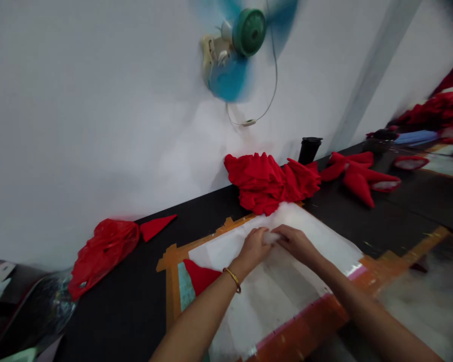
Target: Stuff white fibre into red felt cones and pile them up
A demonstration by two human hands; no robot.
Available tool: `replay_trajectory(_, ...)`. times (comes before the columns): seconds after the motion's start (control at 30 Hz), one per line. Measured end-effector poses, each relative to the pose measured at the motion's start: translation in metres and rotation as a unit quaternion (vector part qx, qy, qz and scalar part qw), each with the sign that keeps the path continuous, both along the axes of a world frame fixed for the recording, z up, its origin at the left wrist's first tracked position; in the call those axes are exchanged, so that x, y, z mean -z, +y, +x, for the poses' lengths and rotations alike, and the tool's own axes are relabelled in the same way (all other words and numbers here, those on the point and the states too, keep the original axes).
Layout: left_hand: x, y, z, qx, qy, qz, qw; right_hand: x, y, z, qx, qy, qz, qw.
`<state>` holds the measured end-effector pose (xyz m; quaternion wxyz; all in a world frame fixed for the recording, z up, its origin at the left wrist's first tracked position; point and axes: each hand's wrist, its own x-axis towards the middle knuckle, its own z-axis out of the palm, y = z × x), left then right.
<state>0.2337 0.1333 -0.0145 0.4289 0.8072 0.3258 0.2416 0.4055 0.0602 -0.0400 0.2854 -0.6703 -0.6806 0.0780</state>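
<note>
Between my hands is a small tuft of white stuffing (271, 238), above a white sheet (249, 306) taped to the black table. My left hand (252, 247), with a gold bangle at the wrist, is closed on one side of the tuft. From the other side my right hand (295, 244) pinches it with bent fingers. A larger heap of white stuffing (290, 213) lies just beyond the hands. Partly behind my left forearm, a flat red cloth piece (202, 276) rests on the sheet.
A pile of red cloth (266, 181) lies against the wall, near a black cup (310, 150). Stuffed red cones (357, 176) lie to the right. A red plastic bag (105, 251) and a red triangle (157, 227) are at left. A fan (249, 32) spins on the wall.
</note>
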Motion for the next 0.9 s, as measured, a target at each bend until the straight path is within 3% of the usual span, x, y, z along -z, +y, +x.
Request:
replay_trajectory(0.17, 0.006, 0.014, 0.005, -0.030, 0.030, -0.027, 0.999, 0.002, -0.008, -0.001, -0.025, -0.079, -0.034, 0.996)
replay_trajectory(0.37, -0.012, 0.037, -0.042, -0.106, 0.020, -0.015, 0.994, 0.005, 0.006, 0.016, 0.031, -0.127, -0.041, 0.991)
replay_trajectory(0.5, -0.018, 0.045, -0.073, -0.148, 0.005, -0.046, 0.988, -0.011, 0.003, 0.022, 0.071, -0.135, -0.020, 0.988)
replay_trajectory(0.6, -0.017, 0.038, -0.077, -0.151, -0.016, -0.074, 0.986, -0.032, -0.004, -0.004, 0.051, -0.056, 0.077, 0.994)
replay_trajectory(0.7, -0.018, 0.024, -0.068, -0.135, -0.039, -0.089, 0.986, -0.042, 0.000, -0.050, 0.000, 0.155, 0.101, 0.983)
replay_trajectory(0.8, -0.020, 0.016, -0.064, -0.124, -0.050, -0.090, 0.987, -0.033, 0.012, -0.083, 0.008, 0.265, 0.056, 0.962)
replay_trajectory(0.9, -0.024, 0.021, -0.079, -0.124, -0.041, -0.082, 0.988, -0.019, 0.016, -0.081, 0.060, 0.268, 0.056, 0.960)
